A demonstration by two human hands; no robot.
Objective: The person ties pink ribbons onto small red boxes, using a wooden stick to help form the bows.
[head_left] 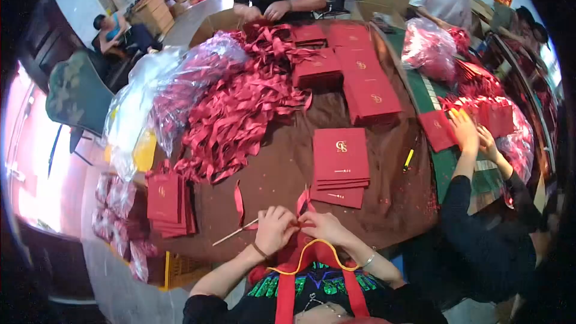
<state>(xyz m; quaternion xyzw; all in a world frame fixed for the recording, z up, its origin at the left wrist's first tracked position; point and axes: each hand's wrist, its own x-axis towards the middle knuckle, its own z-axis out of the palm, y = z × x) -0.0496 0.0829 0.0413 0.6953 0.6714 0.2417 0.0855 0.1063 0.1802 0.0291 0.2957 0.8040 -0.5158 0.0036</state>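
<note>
Your left hand (273, 228) and right hand (326, 225) meet at the near edge of the surface (282, 168). Each grip is pinched closed on the red ribbon (302, 199), which loops up between them. Your fingers hide its middle, and a thin stick (234, 234) lies just left.

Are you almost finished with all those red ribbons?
Not nearly. Looks done: only a neat stack of flat red bags beside the hands, though I cannot tell if they are finished. In hand: the left hand and right hand pinch one red ribbon. Left: a big ribbon pile lies loose.
</note>
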